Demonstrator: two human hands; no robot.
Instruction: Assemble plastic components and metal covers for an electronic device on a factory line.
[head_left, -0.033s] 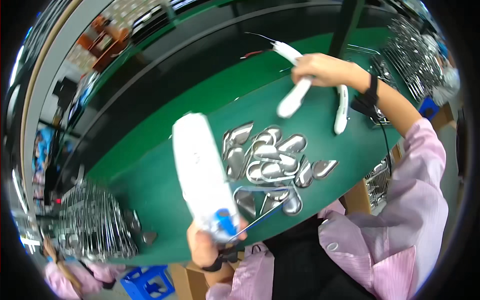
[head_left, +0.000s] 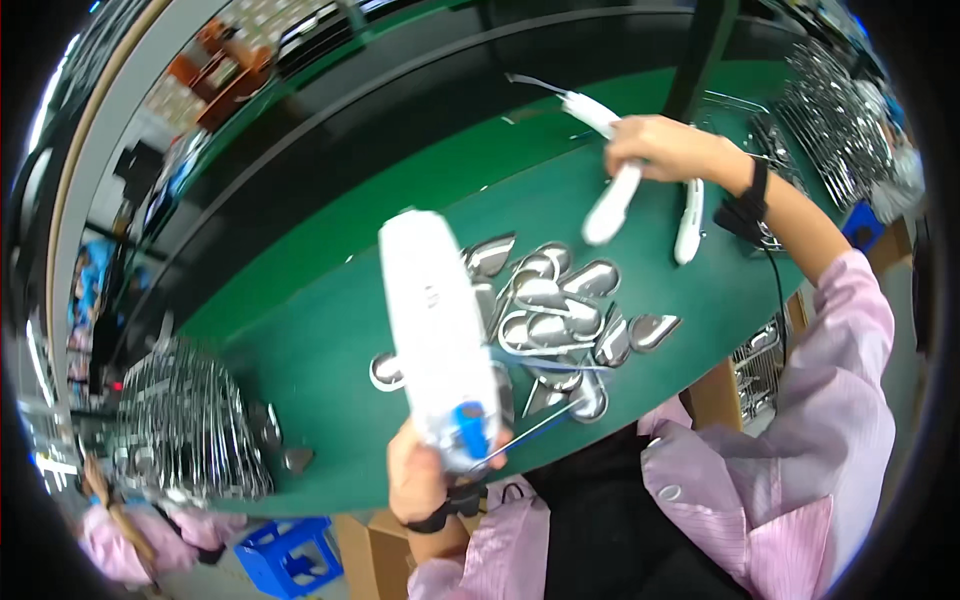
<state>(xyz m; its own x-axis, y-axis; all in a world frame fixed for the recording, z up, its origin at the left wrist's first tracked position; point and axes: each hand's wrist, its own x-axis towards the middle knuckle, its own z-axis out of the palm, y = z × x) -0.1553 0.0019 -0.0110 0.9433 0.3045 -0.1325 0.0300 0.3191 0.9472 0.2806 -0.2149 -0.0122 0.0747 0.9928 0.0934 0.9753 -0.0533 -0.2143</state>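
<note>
My left hand [head_left: 418,478] is wrapped round the lower end of a long white rounded housing [head_left: 435,320], blurred, with a blue part [head_left: 470,428] near that end. A thin rod [head_left: 530,440] sticks out beside this hand to the right. At the far right of the bench, my right hand [head_left: 650,148] is closed round a white curved handle-shaped piece [head_left: 612,208]. Beyond its knuckles a white end [head_left: 590,112] with a thin lead shows; the fingers hide whether both are one piece. Several shiny metal teardrop-shaped shells [head_left: 545,328] lie piled between my hands, partly hidden by the housing.
Another white handle-shaped piece [head_left: 689,225] lies right of my right hand. Metal parts are stacked in a rack [head_left: 185,430] at the left and heaped [head_left: 835,130] at the far right. A dark post [head_left: 705,60] rises behind the green bench [head_left: 320,400]. A blue stool [head_left: 290,560] stands below.
My left hand and the white housing have shifted right, and a shiny shell now shows at the housing's left. My right hand has moved slightly right with its white piece.
</note>
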